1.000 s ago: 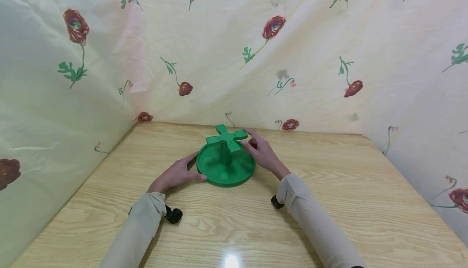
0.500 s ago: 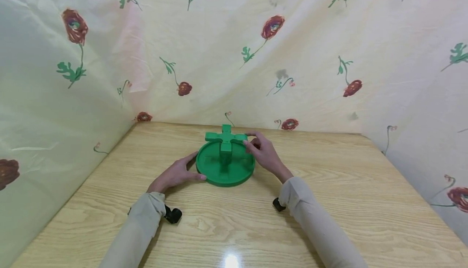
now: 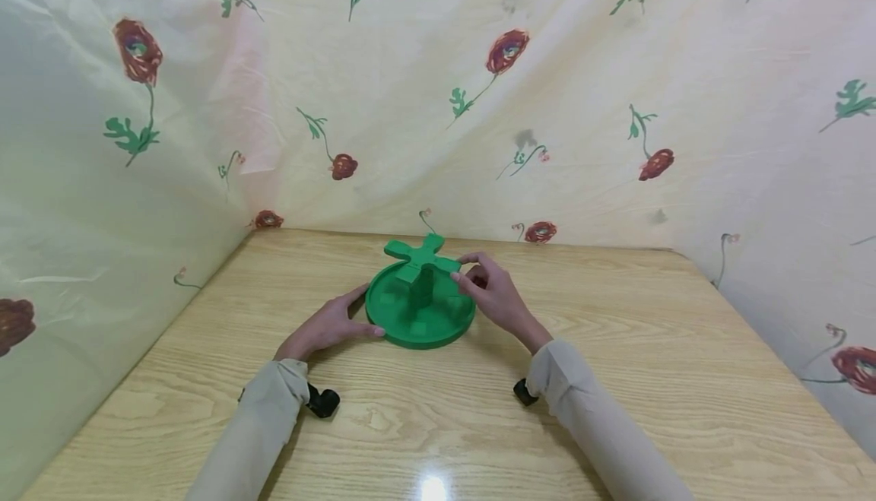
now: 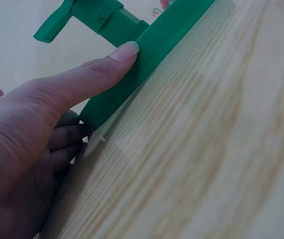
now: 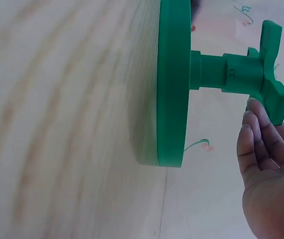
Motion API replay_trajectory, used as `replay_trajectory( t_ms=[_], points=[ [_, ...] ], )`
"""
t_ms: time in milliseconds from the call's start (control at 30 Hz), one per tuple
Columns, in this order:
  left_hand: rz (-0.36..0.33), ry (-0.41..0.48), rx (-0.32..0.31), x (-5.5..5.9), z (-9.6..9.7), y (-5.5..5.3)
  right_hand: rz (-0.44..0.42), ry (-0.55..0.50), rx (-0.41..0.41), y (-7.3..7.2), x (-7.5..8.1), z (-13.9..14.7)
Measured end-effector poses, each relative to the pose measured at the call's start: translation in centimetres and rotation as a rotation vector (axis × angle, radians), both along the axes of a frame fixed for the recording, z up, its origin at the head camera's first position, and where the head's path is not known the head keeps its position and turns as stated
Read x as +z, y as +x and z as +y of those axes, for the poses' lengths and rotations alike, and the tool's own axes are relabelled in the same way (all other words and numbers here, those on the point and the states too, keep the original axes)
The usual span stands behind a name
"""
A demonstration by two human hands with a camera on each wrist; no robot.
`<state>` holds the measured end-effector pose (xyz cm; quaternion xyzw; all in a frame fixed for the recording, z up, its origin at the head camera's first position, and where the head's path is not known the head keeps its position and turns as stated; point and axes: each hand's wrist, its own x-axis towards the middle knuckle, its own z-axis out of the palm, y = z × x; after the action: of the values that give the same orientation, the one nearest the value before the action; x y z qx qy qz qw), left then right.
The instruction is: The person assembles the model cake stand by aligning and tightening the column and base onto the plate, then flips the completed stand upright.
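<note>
A green four-armed cross [image 3: 423,256] sits on top of an upright green post [image 3: 420,288], which rises from a round green base [image 3: 419,337] with a raised rim. The base lies flat on the wooden table. My left hand [image 3: 330,326] holds the base at its left side; the thumb [image 4: 124,52] presses the rim wall and the other fingers reach round behind. With thumb and index finger, my right hand [image 3: 498,296] pinches the tip of the cross's right arm, while its other fingers [image 5: 254,129] curl below. Small digits are printed on the post in both wrist views.
The light wooden table [image 3: 424,425] stretches out around the base. Flower-patterned cloth [image 3: 438,106] hangs behind it and along both sides. A small black device [image 3: 323,402] is strapped at the left wrist, another [image 3: 525,392] at the right.
The cross has turned clockwise as seen from above, its right arm swinging toward me with the right hand. The base and left hand stay in place.
</note>
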<state>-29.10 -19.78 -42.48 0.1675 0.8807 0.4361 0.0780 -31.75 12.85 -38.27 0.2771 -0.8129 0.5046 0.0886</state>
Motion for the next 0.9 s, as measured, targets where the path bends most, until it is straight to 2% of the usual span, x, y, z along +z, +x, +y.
replay_trajectory(
  t_ms=[133,367,500,833,900],
  points=[
    [-0.006,-0.002,-0.002,0.0,0.0,0.1,0.003,0.023,-0.004,0.8,0.5,-0.2],
    [0.005,-0.014,-0.005,0.0,-0.1,0.0,0.039,0.041,0.024,4.0,3.3,-1.0],
    [0.006,-0.025,-0.008,0.0,-0.1,-0.1,0.053,0.037,0.038,4.4,3.5,-1.3],
    [0.004,-0.018,-0.005,-0.1,0.0,-0.1,0.002,0.043,0.067,4.8,3.3,-1.7],
    [0.008,-0.018,-0.006,-0.1,0.0,-0.1,-0.003,0.049,0.066,4.2,2.5,-1.7]
  ],
)
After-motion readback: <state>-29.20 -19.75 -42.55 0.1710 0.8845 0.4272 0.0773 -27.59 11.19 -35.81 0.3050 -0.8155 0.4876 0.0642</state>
